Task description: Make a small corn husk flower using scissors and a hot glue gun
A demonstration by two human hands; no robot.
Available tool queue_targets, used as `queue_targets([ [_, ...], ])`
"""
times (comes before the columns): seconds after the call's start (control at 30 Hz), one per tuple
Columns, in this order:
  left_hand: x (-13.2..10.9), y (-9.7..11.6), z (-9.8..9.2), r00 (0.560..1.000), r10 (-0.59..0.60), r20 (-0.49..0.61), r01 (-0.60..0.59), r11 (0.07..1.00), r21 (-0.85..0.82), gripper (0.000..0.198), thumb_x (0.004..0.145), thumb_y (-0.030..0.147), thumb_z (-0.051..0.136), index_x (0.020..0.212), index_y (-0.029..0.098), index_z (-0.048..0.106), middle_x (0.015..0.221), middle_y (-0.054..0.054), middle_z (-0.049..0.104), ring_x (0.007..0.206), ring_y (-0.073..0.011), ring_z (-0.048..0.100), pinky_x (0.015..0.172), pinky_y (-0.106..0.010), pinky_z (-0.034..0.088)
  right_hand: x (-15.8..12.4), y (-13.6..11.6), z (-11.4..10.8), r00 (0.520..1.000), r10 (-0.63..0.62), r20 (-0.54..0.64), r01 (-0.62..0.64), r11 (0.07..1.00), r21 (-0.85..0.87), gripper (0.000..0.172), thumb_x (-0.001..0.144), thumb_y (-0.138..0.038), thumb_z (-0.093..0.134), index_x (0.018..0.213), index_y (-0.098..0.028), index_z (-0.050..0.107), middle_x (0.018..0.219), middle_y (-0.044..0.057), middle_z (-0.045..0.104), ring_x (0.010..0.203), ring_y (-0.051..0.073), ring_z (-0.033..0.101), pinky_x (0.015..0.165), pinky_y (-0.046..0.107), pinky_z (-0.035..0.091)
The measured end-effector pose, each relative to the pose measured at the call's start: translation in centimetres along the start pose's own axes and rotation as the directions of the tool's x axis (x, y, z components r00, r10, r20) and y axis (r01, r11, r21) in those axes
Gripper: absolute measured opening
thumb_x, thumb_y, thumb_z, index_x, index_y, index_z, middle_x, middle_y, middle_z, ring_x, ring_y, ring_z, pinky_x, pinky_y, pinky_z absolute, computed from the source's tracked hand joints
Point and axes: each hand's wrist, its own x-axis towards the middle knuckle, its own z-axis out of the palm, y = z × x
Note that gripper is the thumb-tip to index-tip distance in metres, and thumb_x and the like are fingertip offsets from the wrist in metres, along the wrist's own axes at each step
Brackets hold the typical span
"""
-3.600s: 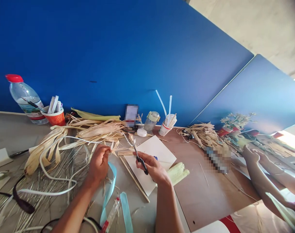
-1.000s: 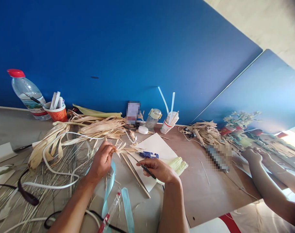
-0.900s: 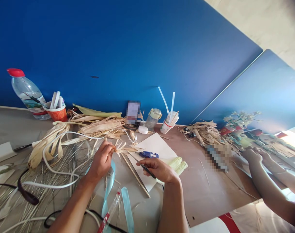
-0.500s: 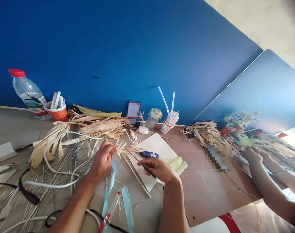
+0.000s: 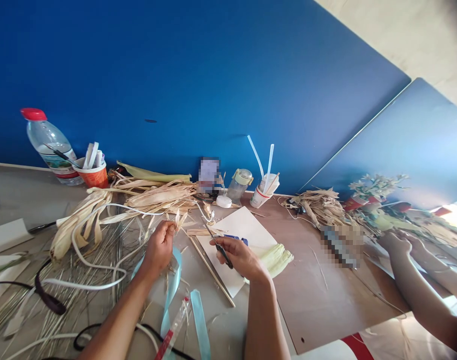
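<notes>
While the left hand (image 5: pixel 159 246) pinches a pale husk piece (image 5: pixel 180 220) jutting toward one o'clock, the right hand (image 5: pixel 241 256) grips black-handled scissors (image 5: pixel 229 261), tip toward eleven, apart from the husk. Bottle (image 5: pixel 50 137), ten o'clock from left hand: green-and-red label (image 5: pixel 61 161), lettering too small to read. White cup (image 5: pixel 258 198), one o'clock from right hand: printed mark, illegible.

Grey and brown tabletop (image 5: pixel 303 300): dried husks (image 5: pixel 164 196), thin stems (image 5: pixel 100 255), white paper (image 5: pixel 245 226), light-blue ribbon (image 5: pixel 200 320).
</notes>
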Motion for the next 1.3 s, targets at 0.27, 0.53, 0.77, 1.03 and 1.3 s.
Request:
queue_targets([
  [0.27,0.3,-0.1,-0.4,0.999,0.045,-0.010,-0.045,0.999,-0.020,0.018,0.088,0.036,0.044,0.081,0.025,0.057,0.073,-0.002,0.062,0.070,-0.0195,0.060,0.070,-0.033,0.051,-0.7,0.6,-1.0,0.992,0.027,0.120,-0.040,0.993,0.107,0.038,0.077,-0.036,0.063,0.108,-0.015,0.067,0.060,-0.004,0.051,0.058,0.010,0.042,0.056,0.024,0.033],
  [0.53,0.4,-0.3,-0.4,0.993,0.113,0.023,-0.113,0.994,0.005,0.018,0.089,0.032,0.043,0.080,0.024,0.057,0.074,-0.002,0.060,0.073,-0.0182,0.059,0.072,-0.031,0.050,-1.1,0.6,-1.6,0.983,0.053,0.176,-0.074,0.991,0.113,0.038,0.074,-0.033,0.067,0.108,-0.016,0.068,0.059,-0.004,0.055,0.057,0.010,0.048,0.055,0.024,0.035],
  [0.77,0.4,-0.3,-0.2,0.997,0.078,0.010,-0.078,0.997,0.010,0.019,0.088,0.036,0.044,0.081,0.024,0.057,0.075,-0.002,0.062,0.075,-0.0203,0.063,0.074,-0.034,0.052,-0.5,0.5,-0.9,0.992,0.050,0.120,-0.067,0.988,0.137,0.038,0.076,-0.033,0.063,0.108,-0.014,0.066,0.058,-0.004,0.055,0.057,0.010,0.048,0.056,0.024,0.034],
  [1.03,0.2,-0.3,-0.1,0.999,0.050,0.000,-0.050,0.999,-0.020,0.017,0.087,0.036,0.045,0.082,0.025,0.057,0.076,-0.002,0.064,0.076,-0.0205,0.064,0.075,-0.034,0.054,1.3,-0.2,2.1,0.991,0.097,-0.096,-0.124,0.929,-0.348,0.036,0.078,-0.023,0.058,0.111,-0.017,0.069,0.062,-0.003,0.054,0.057,0.012,0.044,0.056,0.025,0.031],
  [1.3,-0.1,0.6,0.3,0.992,0.107,-0.065,-0.110,0.993,-0.032,0.019,0.089,0.034,0.043,0.082,0.023,0.057,0.078,-0.003,0.063,0.076,-0.0198,0.062,0.074,-0.032,0.052,1.4,-2.1,5.5,0.975,0.069,-0.214,-0.188,0.767,-0.613,0.033,0.081,-0.024,0.056,0.111,-0.020,0.069,0.091,0.008,0.073,0.086,0.022,0.064,0.078,0.030,0.039],
])
